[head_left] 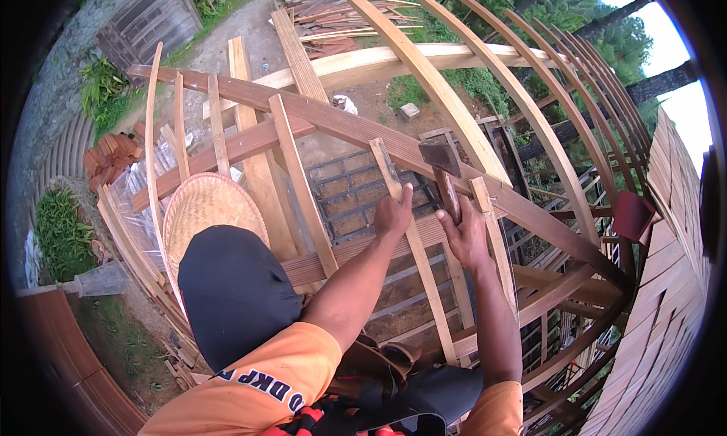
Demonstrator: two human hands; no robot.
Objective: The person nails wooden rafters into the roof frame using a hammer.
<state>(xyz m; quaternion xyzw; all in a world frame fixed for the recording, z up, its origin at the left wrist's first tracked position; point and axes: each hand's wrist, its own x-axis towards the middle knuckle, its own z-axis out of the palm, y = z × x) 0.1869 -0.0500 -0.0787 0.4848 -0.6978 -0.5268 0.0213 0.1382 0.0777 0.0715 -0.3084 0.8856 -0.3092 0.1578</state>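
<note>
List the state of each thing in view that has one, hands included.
Left hand: closed on the pale batten
Right hand: closed around the hammer's handle
Hammer: held head up
Pale batten: slanted, held
Curved ribs: bare, spaced apart
Shingles: laid in overlapping rows
Straw hat: partly hidden behind dark cloth
Reddish blocks: piled up

Pale battens point(426, 273) across brown beams point(341, 122)
</note>
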